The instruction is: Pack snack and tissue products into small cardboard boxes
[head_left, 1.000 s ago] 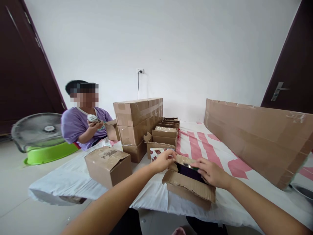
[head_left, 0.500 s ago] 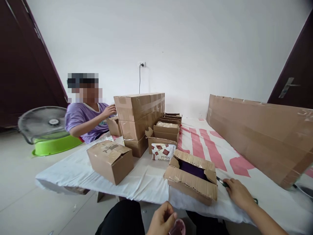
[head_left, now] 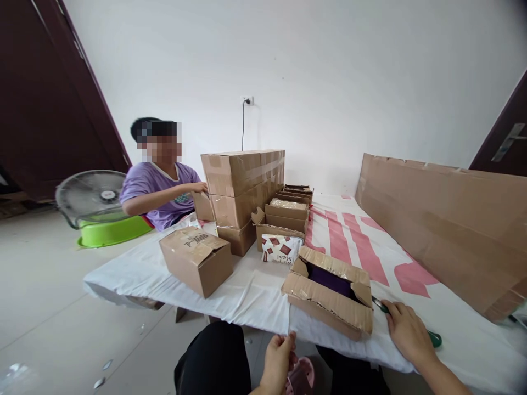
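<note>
My right hand (head_left: 407, 332) lies palm down on the table at the right, its fingers curled over a green-handled knife (head_left: 434, 338). The metal blade shows past the fingertips, pointing at an open cardboard box (head_left: 325, 312). That box has its flaps partly folded out and something dark purple (head_left: 331, 281) inside. My left hand (head_left: 280, 354) is at the near edge of the table, below the box, thumb and fingers pinched together by the hem of the white cloth (head_left: 267, 312). Whether anything is between those fingertips cannot be made out.
A taped carton (head_left: 195, 258) sits at the left, before a stack of cartons (head_left: 234, 175). Open boxes (head_left: 284, 222) line up beside it, fronted by a white printed packet (head_left: 282, 248). A long cardboard sheet (head_left: 444, 219) stands at right. Another person (head_left: 160, 192) sits at far left.
The view has shifted so that things sit further right. My left hand has risen to the cloth's edge and its fingers have come together. My right hand stays over the knife, more handle showing.
</note>
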A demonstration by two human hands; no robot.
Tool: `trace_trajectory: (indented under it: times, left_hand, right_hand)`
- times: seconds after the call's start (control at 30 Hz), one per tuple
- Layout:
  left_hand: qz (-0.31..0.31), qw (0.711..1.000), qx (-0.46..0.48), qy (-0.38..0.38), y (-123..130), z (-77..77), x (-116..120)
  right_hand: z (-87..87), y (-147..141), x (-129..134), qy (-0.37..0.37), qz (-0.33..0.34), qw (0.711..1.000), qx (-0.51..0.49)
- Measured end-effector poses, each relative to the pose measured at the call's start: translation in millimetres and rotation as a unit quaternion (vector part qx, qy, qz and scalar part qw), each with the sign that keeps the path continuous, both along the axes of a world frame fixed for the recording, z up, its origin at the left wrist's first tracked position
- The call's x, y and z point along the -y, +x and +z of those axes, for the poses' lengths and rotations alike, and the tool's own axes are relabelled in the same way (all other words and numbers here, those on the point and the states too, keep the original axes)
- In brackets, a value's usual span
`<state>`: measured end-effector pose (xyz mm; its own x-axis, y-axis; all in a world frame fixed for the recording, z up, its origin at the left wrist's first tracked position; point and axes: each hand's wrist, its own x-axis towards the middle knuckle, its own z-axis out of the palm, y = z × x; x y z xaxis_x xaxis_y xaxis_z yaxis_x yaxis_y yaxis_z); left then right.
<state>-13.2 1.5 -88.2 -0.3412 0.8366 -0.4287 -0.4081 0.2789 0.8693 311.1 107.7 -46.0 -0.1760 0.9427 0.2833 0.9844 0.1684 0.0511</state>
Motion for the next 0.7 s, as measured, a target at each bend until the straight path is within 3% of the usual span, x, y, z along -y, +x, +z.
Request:
trace_trajectory:
  times: [0.13,0.23,0.33,0.4,0.47,0.57,0.63,0.7]
  left_hand:
    - [-0.013,0.999,-0.028,-0.019,1,-6.7,2]
    - [-0.092,0.993,-0.069,-0.037,-5,-11.9,12]
    - [-0.157,0.973,-0.165,0.047,-21,1.8,21]
    - [-0.129,0.954,-0.228,0.148,-40,30.4,21]
    - [-0.083,0.925,-0.292,0.227,-62,73.0,12]
    - [-0.014,0.844,-0.448,0.296,-81,142.1,-20]
    - [-0.108,0.74,-0.593,0.298,-76,176.4,-45]
    - [-0.208,0.684,-0.621,0.321,-59,194.9,-66]
  right_hand:
    - [-1.2,1,1,-0.001,0.01,1.0,-0.021]
    - [-8.2,7,-4,0.012,0.014,0.999,-0.045]
    - [-3.9,8,-10,0.095,0.031,0.99,-0.102]
    - [16.8,1,-8,0.162,0.077,0.97,-0.164]
    - [53.0,-17,0,0.207,0.134,0.942,-0.227]
    - [118.7,-62,17,0.194,0.218,0.915,-0.279]
    - [153.5,-97,25,0.1,0.294,0.911,-0.27]
    - [173.1,-130,28,-0.029,0.331,0.924,-0.188]
